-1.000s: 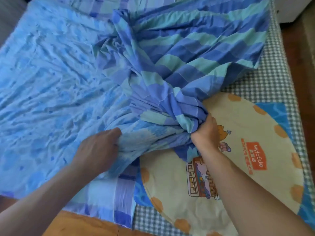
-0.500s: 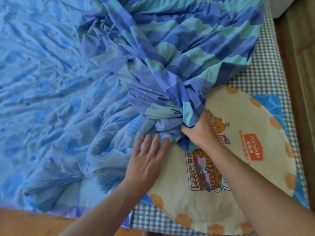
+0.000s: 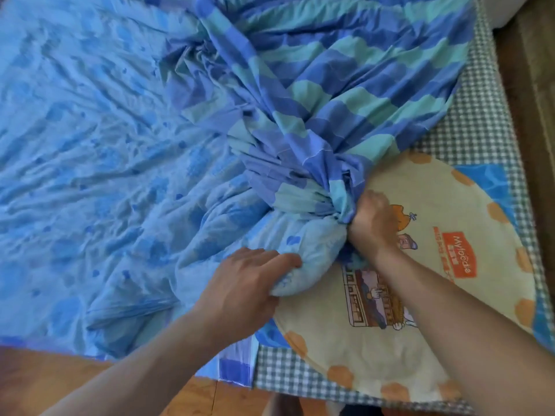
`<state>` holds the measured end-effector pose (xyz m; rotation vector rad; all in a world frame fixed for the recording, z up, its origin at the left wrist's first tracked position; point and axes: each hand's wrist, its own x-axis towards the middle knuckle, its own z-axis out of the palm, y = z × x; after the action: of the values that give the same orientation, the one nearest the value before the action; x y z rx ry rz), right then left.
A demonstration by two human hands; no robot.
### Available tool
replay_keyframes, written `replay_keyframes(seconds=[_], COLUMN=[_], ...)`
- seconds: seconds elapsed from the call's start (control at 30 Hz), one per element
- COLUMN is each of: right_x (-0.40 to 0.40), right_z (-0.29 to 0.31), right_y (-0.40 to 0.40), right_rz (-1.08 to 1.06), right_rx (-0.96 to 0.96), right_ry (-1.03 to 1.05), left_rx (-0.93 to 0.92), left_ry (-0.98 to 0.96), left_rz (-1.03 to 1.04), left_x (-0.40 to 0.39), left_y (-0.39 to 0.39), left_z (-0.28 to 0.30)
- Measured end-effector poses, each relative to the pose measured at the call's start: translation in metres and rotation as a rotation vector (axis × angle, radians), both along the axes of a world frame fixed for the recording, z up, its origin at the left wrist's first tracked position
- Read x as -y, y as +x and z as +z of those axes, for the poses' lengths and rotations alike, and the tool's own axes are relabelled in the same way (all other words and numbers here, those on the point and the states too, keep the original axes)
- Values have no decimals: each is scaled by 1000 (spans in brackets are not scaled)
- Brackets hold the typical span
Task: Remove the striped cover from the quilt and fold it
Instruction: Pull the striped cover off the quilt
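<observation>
The striped cover (image 3: 345, 85), in blue and teal bands, lies bunched across the upper middle and right of the bed. Its gathered folds run down into my right hand (image 3: 372, 220), which grips them in a fist. The light blue quilt (image 3: 90, 175) spreads wrinkled over the left of the bed. A rounded corner of the quilt bulges out just below the bunched cover. My left hand (image 3: 246, 280) grips that corner, fingers curled over it. The two hands sit close together, left of a yellow cartoon mat.
A round yellow mat (image 3: 435, 265) with orange dots and a cartoon print lies under my right forearm on a grey checked sheet (image 3: 480, 130). The wooden bed edge (image 3: 75, 385) runs along the bottom left. Wooden floor (image 3: 534, 85) shows at the right.
My left hand went from lying flat beside the bunch to gripping the quilt corner, which now bulges out of the cover. My right hand keeps its grip on the gathered stripes.
</observation>
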<state>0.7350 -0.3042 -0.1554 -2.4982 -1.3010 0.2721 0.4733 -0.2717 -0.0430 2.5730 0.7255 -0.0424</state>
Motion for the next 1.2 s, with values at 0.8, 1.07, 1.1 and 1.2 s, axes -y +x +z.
replay_keyframes(seconds=[0.8, 1.07, 1.1, 1.2], right_x=[157, 299, 287, 268], right_z=[-19, 41, 36, 21], right_y=[0, 153, 154, 146], right_rz=[-388, -639, -628, -441], right_rx=[-606, -87, -157, -312], right_ry=[-423, -556, -602, -746], left_rx=[144, -608, -615, -526], left_ry=[58, -32, -25, 86], left_rz=[253, 30, 20, -17], left_x=[74, 63, 67, 70], left_y=[-34, -112, -114, -117], left_z=[-93, -115, -118, -122])
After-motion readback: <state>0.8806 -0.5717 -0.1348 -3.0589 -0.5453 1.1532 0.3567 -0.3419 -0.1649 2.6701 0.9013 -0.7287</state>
